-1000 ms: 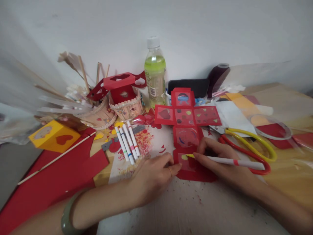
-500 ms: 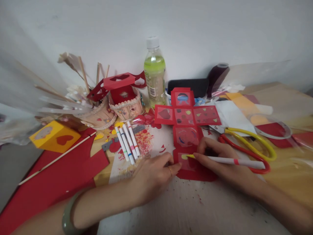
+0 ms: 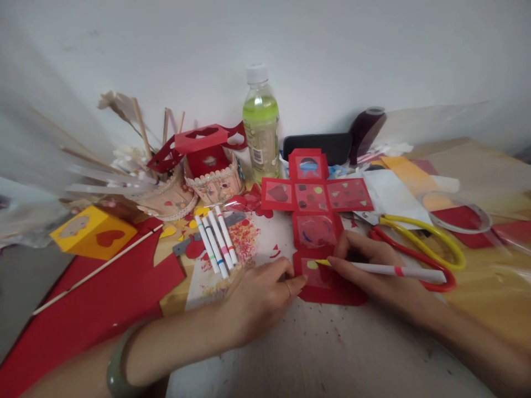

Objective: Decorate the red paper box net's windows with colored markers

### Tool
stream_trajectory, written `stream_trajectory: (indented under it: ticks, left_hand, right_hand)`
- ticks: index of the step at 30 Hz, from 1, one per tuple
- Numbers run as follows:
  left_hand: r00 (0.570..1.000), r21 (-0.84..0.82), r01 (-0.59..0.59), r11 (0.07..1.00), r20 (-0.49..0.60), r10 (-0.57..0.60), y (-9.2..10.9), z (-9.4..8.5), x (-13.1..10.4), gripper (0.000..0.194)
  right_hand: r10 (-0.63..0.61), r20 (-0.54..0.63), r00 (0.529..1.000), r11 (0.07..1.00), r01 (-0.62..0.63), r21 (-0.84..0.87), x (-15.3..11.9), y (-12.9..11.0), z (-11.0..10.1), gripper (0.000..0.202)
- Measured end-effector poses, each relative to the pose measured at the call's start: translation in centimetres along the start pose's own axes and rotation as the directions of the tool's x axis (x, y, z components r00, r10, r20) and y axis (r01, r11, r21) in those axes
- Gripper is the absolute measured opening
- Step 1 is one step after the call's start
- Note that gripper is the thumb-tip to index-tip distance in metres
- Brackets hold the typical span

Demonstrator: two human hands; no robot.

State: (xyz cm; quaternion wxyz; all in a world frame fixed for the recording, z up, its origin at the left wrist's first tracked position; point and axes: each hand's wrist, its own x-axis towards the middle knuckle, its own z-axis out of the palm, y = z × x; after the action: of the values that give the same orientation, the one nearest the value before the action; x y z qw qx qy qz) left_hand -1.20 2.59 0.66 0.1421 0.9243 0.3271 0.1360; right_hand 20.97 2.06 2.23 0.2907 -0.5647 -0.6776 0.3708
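Note:
A red paper box net (image 3: 312, 221), cut as a cross with tabs, lies flat before me, with clear windows over small cutouts and drawings. My right hand (image 3: 369, 265) is closed around a white marker (image 3: 409, 273) with a yellow tip and a red band. That tip touches the nearest panel beside a pale yellow round spot (image 3: 312, 265). At the same panel's left edge, my left hand (image 3: 265, 293) has its fingers curled and holds the paper down. Its thumb is partly hidden. Several white markers (image 3: 215, 241) lie side by side to the left.
Red-and-yellow scissors (image 3: 423, 235) lie right of the net. Behind it stand a drink bottle (image 3: 260, 124) and a black phone (image 3: 317, 148). Leftward are decorated containers (image 3: 213, 185), a yellow paper box (image 3: 92, 232), a wooden stick (image 3: 97, 269) and red sheets (image 3: 83, 326).
The whole view has shifted very slightly. The marker tip has moved a touch left near the yellow spot; both hands keep their hold.

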Motion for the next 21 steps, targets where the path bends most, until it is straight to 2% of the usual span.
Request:
stream_trajectory:
  ticks: [4,21]
  left_hand:
    - [1.0,0.007,0.006,1.0,0.01,-0.006,0.0,-0.01,-0.04,0.035]
    - [0.998,0.05,-0.039,0.998,-0.046,0.041,-0.1,0.06,-0.05,0.03]
  right_hand:
    - [-0.006,0.036,0.999,1.0,0.005,0.023,-0.02,-0.06,-0.06,0.025]
    - [0.0,0.018,1.0,1.0,-0.001,0.014,0.01,-0.22,-0.05,0.023]
